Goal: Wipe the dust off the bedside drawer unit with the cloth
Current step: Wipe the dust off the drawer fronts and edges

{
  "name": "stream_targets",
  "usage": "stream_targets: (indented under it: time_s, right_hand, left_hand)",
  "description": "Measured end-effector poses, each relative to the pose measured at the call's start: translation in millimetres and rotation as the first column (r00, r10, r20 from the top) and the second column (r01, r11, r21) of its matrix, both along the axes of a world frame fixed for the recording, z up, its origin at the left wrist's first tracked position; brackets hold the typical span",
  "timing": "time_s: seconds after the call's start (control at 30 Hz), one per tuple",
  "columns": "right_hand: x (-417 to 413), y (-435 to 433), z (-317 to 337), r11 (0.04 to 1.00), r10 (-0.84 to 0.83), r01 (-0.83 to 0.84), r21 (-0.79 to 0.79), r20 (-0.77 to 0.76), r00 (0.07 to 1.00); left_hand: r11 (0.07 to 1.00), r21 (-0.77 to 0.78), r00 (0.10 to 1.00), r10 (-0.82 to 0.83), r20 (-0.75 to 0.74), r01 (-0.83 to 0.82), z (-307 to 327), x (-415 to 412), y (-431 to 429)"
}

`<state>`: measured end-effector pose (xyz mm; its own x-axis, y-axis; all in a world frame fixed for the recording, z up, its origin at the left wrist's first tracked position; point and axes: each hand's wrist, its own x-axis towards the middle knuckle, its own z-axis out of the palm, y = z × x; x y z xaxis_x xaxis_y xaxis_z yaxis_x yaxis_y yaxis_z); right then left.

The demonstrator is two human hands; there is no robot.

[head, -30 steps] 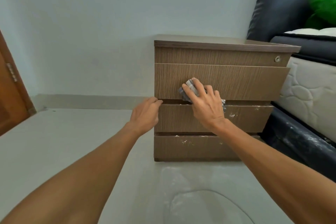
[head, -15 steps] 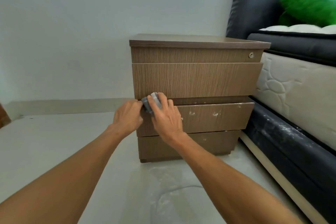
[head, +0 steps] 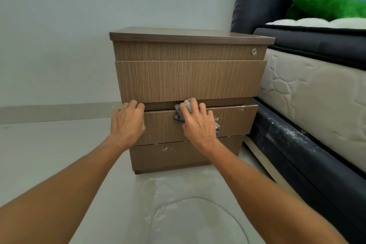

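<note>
The brown wood-grain bedside drawer unit stands on the floor against the wall, next to the bed. Its middle drawer sits slightly pulled out, with white dust specks on its right part and top edge. My right hand presses a grey cloth against the middle drawer's upper front, fingers over the top edge. My left hand grips the left end of that drawer's top edge. The bottom drawer has white specks too.
A dark bed frame with a white quilted mattress stands close on the right, dust on its base. A green pillow lies on top. White dust is scattered on the pale floor in front.
My right hand slid the cloth left along the gap under the top drawer, then back right onto the middle drawer front. The middle drawer now sits pulled out. My view shifted.
</note>
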<state>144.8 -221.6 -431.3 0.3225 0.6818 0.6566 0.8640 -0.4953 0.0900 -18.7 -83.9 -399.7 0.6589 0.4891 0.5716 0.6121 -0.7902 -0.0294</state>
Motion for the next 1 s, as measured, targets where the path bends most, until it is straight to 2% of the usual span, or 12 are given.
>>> stream_targets:
  time_s: [0.2, 0.4, 0.47, 0.53, 0.6, 0.63, 0.7, 0.73, 0.77, 0.87, 0.93, 1.0]
  right_hand:
    - [67, -60, 7, 0.979, -0.201, 0.198, -0.054, -0.049, 0.978]
    - [119, -104, 12, 0.921, -0.388, 0.382, -0.074, -0.105, 0.916]
    - [129, -109, 12, 0.904, -0.422, 0.425, -0.03, -0.21, 0.882]
    - [132, -110, 13, 0.862, -0.434, 0.501, 0.072, -0.405, 0.805]
    - [133, -110, 13, 0.748, -0.366, 0.621, 0.234, -0.635, 0.68]
    - [132, -111, 12, 0.671, -0.278, 0.669, 0.32, -0.728, 0.626]
    - [130, -111, 8, 0.52, -0.058, 0.705, 0.482, -0.803, 0.593]
    - [127, -108, 5, 0.475, 0.024, 0.697, 0.537, -0.8, 0.599]
    - [122, -102, 2, 0.469, 0.079, 0.679, 0.565, -0.793, 0.604]
    - [94, -67, -11, 0.593, 0.188, 0.599, 0.538, -0.816, 0.547]
    - [71, -38, -21, 0.64, 0.229, 0.565, 0.52, -0.831, 0.506]
    - [46, -12, -28, 0.659, 0.241, 0.53, 0.534, -0.817, 0.524]
  left_hand:
    - [1.0, 0.018, 1.0, 0.009, -0.003, -0.008, -1, 2, 1]
    - [1.0, 0.022, 1.0, 0.02, -0.002, -0.02, 0, 3, -1]
    - [1.0, 0.02, 1.0, 0.014, 0.003, -0.014, -1, 2, 0]
    - [1.0, 0.015, 1.0, 0.004, 0.009, -0.004, -1, 2, 2]
    - [1.0, 0.008, 1.0, -0.012, 0.018, 0.011, 0, 1, 3]
    - [1.0, 0.004, 1.0, -0.02, 0.022, 0.02, 1, 0, 3]
    - [0.999, -0.005, 0.999, -0.04, 0.031, 0.041, 4, 0, 5]
    - [0.998, -0.017, 0.998, -0.052, 0.043, 0.052, 6, 0, 6]
    - [0.997, -0.034, 0.997, -0.06, 0.055, 0.062, 8, 1, 7]
    - [0.994, -0.084, 0.997, -0.067, 0.049, 0.071, 15, 3, 9]
    - [0.989, -0.129, 0.997, -0.065, 0.029, 0.069, 19, 2, 11]
    - [0.982, -0.172, 0.997, -0.082, 0.006, 0.082, 24, 1, 13]
